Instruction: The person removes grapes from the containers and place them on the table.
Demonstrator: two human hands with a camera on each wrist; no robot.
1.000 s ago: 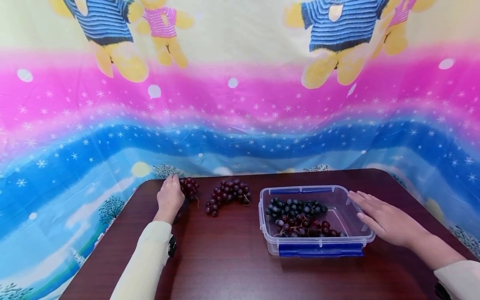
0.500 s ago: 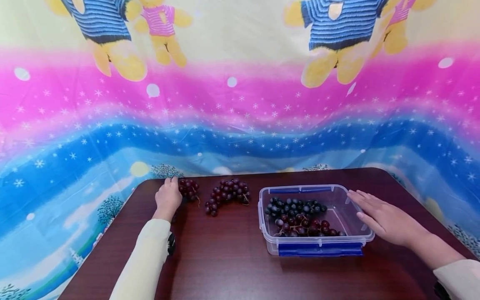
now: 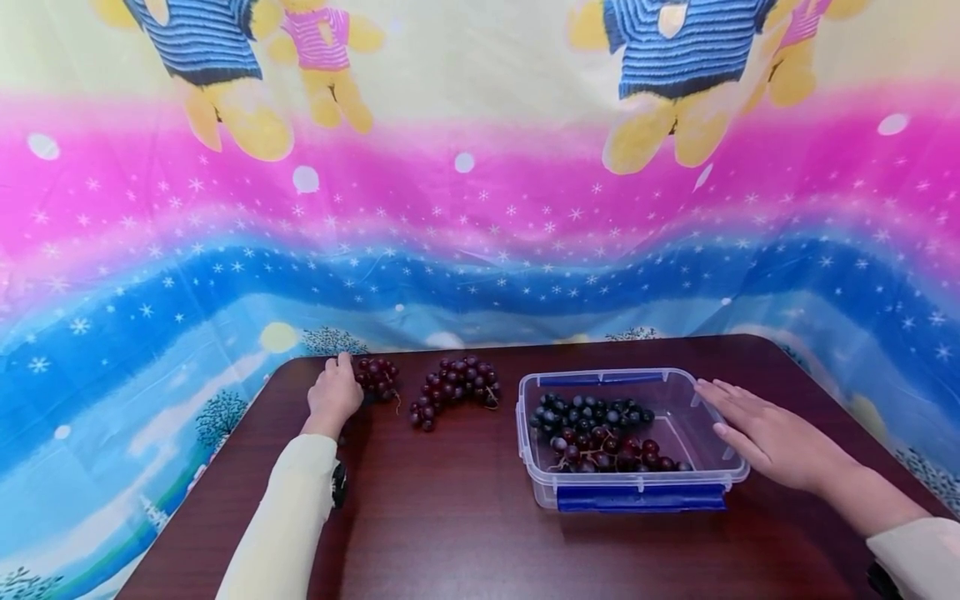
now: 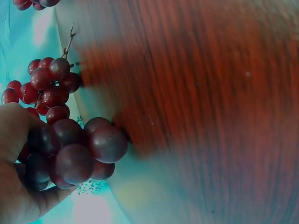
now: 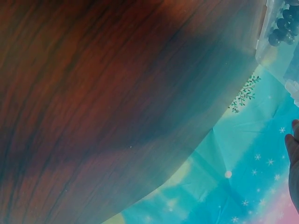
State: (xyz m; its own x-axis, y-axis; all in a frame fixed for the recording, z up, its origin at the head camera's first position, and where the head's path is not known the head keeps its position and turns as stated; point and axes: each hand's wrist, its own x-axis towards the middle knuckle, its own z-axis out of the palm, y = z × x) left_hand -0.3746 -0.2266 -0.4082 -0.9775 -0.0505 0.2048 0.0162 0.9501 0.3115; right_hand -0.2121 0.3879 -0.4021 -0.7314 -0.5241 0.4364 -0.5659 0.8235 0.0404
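Observation:
My left hand (image 3: 333,392) is at the far left of the table, its fingers and thumb round a bunch of dark red grapes (image 4: 74,154). In the head view the hand hides most of that bunch. Just beyond it lies a second bunch of red grapes (image 3: 377,380) with a thin bare stem. My right hand (image 3: 783,437), fingers straight, touches the right rim of a clear plastic container (image 3: 630,479) with blue clips. Inside the container are a bunch of black grapes (image 3: 588,414) and a bunch of red grapes (image 3: 611,454), toward its left side.
Another bunch of red grapes (image 3: 456,387) lies between my left hand and the container. The brown wooden table (image 3: 450,533) ends at the back against a printed cloth (image 3: 465,225) with bears and snowflakes.
My left hand has shifted slightly left and toward me, showing a little more of the grapes beside it. My right hand and the container have stayed put.

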